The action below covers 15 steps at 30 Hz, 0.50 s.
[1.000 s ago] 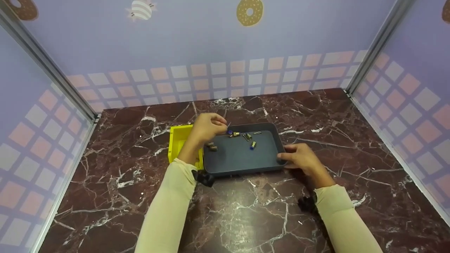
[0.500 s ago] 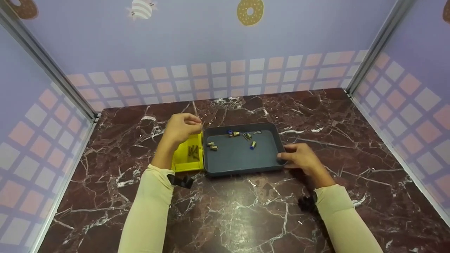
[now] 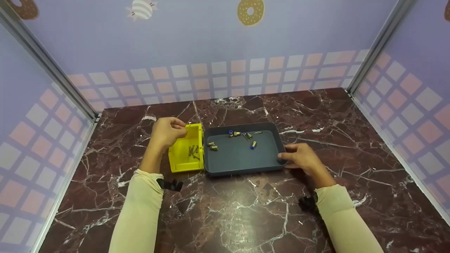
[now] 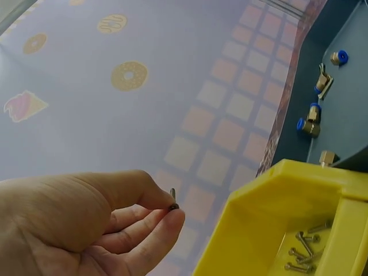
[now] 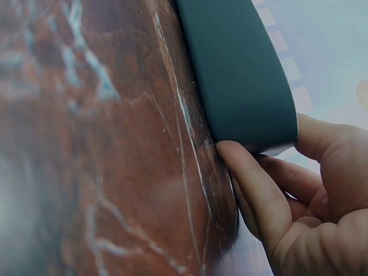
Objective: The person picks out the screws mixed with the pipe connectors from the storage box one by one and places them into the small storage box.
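Observation:
My left hand [image 3: 167,133] is at the back left of a yellow bin [image 3: 186,168] in the head view. Between thumb and forefinger it pinches a small screw [image 4: 173,198], seen in the left wrist view. Several screws [image 3: 191,150] lie inside the bin. Right beside the bin sits a dark grey tray [image 3: 242,156]. With thumb on the rim and fingers low at its outer wall, my right hand [image 3: 302,160] grips the tray's right end; the right wrist view shows this hold [image 5: 310,195] close up.
Brass fittings, some with blue ends, lie in the tray: one blue-ended fitting [image 3: 253,144] near the middle, plain fittings [image 3: 213,148] at the left, others along the back. Small screws [image 3: 258,132] lie at the back too. Patterned wall panels [image 3: 225,42] enclose the marble-look tabletop [image 3: 246,211].
My left hand has moved left from over the tray's back-left corner to the yellow bin, uncovering the bin's screws. My right hand has stayed on the tray.

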Available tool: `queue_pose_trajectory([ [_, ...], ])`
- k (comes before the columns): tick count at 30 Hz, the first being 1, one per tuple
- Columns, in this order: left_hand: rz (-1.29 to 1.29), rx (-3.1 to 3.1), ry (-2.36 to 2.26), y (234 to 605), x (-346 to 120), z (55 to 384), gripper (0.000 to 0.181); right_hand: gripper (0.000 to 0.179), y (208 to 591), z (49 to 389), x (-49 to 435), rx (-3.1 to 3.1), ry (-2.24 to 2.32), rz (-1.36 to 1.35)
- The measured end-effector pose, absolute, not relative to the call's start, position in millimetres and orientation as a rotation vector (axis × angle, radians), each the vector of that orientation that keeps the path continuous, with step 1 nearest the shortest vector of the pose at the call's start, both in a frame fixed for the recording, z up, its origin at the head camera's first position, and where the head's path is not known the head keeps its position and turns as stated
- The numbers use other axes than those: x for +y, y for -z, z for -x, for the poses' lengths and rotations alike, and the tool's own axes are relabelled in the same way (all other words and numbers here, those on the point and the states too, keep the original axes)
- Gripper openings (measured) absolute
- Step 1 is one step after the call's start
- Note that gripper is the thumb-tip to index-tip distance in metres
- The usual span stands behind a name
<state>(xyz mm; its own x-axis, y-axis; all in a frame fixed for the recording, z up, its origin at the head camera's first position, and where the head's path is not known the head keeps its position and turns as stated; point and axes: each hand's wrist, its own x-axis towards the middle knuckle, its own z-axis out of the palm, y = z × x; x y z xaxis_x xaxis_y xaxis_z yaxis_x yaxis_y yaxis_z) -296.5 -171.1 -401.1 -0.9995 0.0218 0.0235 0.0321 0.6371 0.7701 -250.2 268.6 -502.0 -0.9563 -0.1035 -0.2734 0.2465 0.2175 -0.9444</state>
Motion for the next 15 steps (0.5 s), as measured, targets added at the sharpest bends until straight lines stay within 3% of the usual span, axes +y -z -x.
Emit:
queue_pose_trajectory([
  [15,-0.040,-2.856,1.204,404.8,-178.5,296.3,0.028,0.062,505.7,252.5,269.5,2.220,1.789,-0.147],
])
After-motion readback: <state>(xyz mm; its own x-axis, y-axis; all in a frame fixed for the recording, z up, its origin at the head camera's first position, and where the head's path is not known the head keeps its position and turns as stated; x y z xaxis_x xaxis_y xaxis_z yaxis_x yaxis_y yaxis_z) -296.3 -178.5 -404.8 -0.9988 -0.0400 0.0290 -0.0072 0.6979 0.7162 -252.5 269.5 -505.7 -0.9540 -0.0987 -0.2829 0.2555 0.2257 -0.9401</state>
